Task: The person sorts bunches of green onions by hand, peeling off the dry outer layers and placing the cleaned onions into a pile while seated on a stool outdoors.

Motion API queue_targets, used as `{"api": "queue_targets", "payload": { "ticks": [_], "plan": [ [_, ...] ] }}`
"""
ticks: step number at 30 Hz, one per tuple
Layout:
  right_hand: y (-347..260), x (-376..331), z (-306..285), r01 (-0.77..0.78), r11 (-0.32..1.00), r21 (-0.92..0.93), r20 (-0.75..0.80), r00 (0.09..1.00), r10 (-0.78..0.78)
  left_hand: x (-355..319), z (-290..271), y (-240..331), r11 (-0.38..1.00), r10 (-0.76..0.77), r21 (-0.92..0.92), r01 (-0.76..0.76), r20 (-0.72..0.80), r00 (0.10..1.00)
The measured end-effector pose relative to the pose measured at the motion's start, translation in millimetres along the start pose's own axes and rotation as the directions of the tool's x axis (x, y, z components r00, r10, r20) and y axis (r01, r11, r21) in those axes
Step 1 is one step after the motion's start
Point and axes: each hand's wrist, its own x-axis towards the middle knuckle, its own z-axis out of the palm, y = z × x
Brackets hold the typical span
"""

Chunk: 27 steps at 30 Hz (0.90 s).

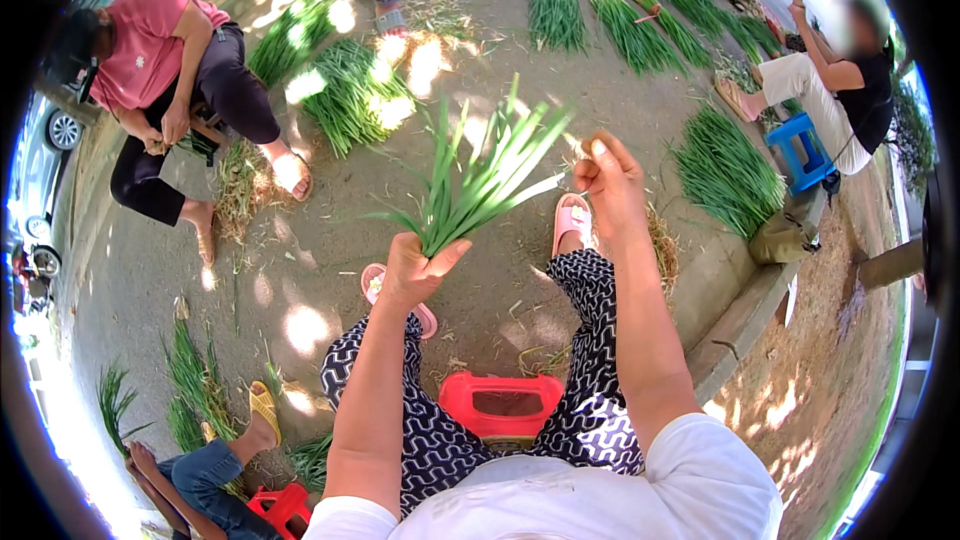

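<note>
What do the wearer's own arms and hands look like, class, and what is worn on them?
The left hand and right hand are both ungloved. The forearms are bare, with no watch or bracelet showing on either wrist. Short white sleeves cover the upper arms. Small rings are hard to tell.

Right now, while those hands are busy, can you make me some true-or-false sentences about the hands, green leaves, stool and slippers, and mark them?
1. The left hand grips a bunch of green leaves. True.
2. The right hand rests on the ground. False: it is up in the air.
3. The stool between the person's legs is blue. False: it is red.
4. The person wears pink slippers. True.
5. More green bundles lie on the ground. True.
</note>
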Motion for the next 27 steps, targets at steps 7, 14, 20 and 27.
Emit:
{"api": "queue_targets", "payload": {
  "ticks": [7,14,20,27],
  "plan": [
    [-9,6,-6,0.173,0.983,0.066,-0.02,0.985,-0.172,-3,0,8,0.971,-0.006,0.239,-0.006,0.048,0.999],
    [-19,14,-11,0.255,0.958,0.129,0.049,0.964,-0.263,-3,4,15,0.91,0.171,0.361,-0.207,0.129,0.977],
    [-17,17,-12,0.225,0.974,0.026,0.145,0.963,-0.227,-3,8,10,0.886,0.224,0.37,-0.28,0.187,0.956],
    [-20,15,-12,0.197,0.975,0.098,0.169,0.963,-0.212,-6,6,11,0.865,0.165,0.437,-0.248,0.218,0.962]
  ]
}}
